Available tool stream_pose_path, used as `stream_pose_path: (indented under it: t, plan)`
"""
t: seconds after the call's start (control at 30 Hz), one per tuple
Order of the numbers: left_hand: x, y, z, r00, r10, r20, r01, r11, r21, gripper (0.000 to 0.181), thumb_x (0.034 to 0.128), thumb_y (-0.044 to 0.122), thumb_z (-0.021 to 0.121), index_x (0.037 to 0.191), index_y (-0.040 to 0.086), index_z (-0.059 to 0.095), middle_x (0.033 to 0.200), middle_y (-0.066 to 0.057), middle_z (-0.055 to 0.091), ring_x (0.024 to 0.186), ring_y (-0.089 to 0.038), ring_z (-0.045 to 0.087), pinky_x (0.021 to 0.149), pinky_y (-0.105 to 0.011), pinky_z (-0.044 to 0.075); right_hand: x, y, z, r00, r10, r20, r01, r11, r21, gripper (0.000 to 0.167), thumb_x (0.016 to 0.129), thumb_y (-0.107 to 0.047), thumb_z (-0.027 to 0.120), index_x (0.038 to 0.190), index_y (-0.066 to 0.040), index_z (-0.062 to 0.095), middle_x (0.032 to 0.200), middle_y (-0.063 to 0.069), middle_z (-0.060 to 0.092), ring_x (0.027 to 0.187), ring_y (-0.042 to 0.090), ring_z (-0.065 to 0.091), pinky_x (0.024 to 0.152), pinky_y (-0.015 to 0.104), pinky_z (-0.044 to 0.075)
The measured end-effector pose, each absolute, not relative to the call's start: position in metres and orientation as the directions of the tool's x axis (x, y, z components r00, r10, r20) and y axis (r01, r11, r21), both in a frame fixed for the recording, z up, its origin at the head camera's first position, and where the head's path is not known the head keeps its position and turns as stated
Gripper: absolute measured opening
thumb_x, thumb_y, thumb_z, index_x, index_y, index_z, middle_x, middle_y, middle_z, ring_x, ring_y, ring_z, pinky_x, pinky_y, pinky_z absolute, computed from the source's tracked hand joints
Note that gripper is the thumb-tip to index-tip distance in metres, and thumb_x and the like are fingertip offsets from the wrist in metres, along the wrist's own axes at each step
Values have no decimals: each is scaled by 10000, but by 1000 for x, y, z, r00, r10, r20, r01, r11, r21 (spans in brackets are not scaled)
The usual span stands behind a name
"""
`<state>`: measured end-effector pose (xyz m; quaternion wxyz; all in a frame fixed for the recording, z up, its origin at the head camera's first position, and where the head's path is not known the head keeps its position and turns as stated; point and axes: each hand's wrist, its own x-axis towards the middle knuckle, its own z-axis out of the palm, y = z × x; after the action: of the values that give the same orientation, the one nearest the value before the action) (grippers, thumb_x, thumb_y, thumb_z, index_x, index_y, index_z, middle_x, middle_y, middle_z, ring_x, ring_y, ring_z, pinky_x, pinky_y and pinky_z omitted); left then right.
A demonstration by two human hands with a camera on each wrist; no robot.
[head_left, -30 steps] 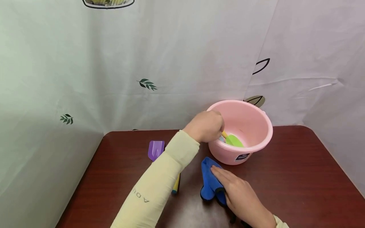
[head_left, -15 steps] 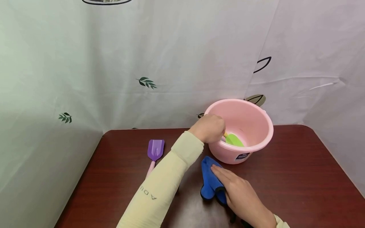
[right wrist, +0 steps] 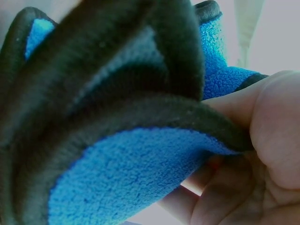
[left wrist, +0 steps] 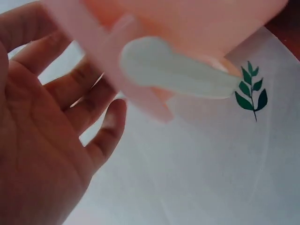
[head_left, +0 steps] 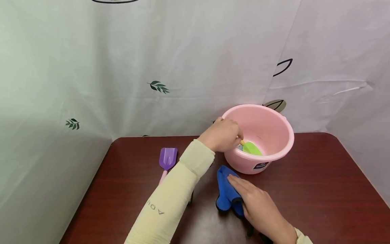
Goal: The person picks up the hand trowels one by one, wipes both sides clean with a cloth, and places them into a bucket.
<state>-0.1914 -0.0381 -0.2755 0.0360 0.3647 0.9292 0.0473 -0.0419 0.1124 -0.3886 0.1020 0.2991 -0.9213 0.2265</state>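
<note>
Left hand [head_left: 221, 134] at bucket [head_left: 269, 130], reddish-brown table [head_left: 320, 193], leaf-print backdrop [head_left: 195, 61]

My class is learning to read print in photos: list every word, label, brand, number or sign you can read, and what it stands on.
Left sleeve: "A", probably; other letters beside it too unclear to quote.
Pink bucket: dark label with print too small and blurred to read.
No other text can be read.

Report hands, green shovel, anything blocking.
Left hand over pink tub, grip unclear. Right hand pinching blue cloth. Green shovel inside. Sleeve partly hiding purple shovel.
</note>
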Motion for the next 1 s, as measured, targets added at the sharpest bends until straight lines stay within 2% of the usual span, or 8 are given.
stream_pose_path:
  t: [0.07,0.17,0.4,0.5,0.63,0.7,0.87,1.0]
  plan:
    - [-188,-45,-270,-722,692,-14,687,720,100,244,1014,229,563,1124,236,782,1164,56,679,1169,-133,548,1022,-414,360,-42,112,-388,-801,-506,321,-597,719,-355,688,717,160,658,1364,-73,625,1394,26,599,1271,196,574,855,392,564]
    - [-183,-62,-264,-705,707,56,708,699,100,238,1013,205,564,1126,225,772,1202,29,653,1234,-181,491,1065,-422,330,-41,111,-389,-802,-503,321,-595,722,-353,688,714,154,662,1363,-70,625,1387,38,605,1265,208,579,837,393,568]
    - [-162,-133,-261,-671,656,346,736,646,203,202,971,105,617,1092,141,775,1112,-25,672,1152,-232,534,964,-449,383,-41,113,-386,-814,-492,307,-579,733,-358,669,738,143,660,1370,-71,619,1387,41,605,1264,215,580,837,401,570]
    - [-151,-166,-270,-730,576,369,671,706,227,188,959,94,626,1077,123,769,1100,-35,674,1116,-251,560,955,-449,418,-41,113,-385,-822,-486,296,-568,739,-363,660,747,136,658,1372,-72,618,1386,43,606,1265,227,581,841,413,568]
    - [-134,-201,-290,-858,428,283,501,818,282,183,958,116,644,1103,93,754,1121,-52,674,1107,-266,589,958,-451,470,-42,115,-384,-825,-481,297,-563,740,-367,658,750,139,649,1374,-67,615,1386,45,606,1266,227,580,869,414,560]
    - [-125,-212,-303,-904,354,241,416,858,300,189,957,127,651,1110,72,748,1125,-70,675,1058,-262,610,902,-445,503,-43,116,-384,-819,-483,309,-571,735,-365,671,742,147,647,1377,-64,611,1390,45,602,1268,224,578,885,413,553]
    - [-104,-231,-338,-956,204,208,268,899,346,212,937,114,680,1118,17,733,1121,-134,678,961,-270,657,807,-456,541,-44,117,-384,-801,-488,348,-594,723,-353,705,716,156,650,1382,-68,606,1393,42,599,1262,228,583,892,417,547]
    - [-88,-239,-360,-976,104,191,172,907,384,266,923,112,698,1154,-20,705,1120,-174,672,960,-313,672,812,-504,542,-44,117,-384,-800,-484,356,-594,724,-350,711,710,156,653,1383,-71,607,1391,43,601,1258,237,586,895,420,545]
